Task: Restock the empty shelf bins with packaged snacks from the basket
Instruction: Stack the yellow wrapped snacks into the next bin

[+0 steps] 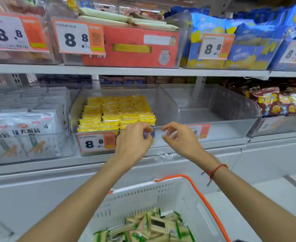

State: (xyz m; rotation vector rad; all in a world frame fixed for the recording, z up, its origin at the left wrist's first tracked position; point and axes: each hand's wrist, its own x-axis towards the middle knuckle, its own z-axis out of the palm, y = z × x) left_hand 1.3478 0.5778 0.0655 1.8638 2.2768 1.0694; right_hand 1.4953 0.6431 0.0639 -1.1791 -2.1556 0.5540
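Clear glossy plastic bin (213,117), white plastic basket (143,196)

Two hands, the left hand (133,138) and the right hand (180,137). One white basket (143,194). Six price tags, one of them (79,38) on the red box (135,46). One red wrist string (213,172).

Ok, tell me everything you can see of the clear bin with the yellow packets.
The clear bin looks like transparent plastic and sits on the lower shelf, between a bin of white packs and a bin of dark red snack bags. A clear divider splits it: the left half holds neat rows of yellow packets, the right half is empty. Orange-and-white price tags hang on its front wall. Both hands are at the front rim, left hand and right hand, fingers curled.
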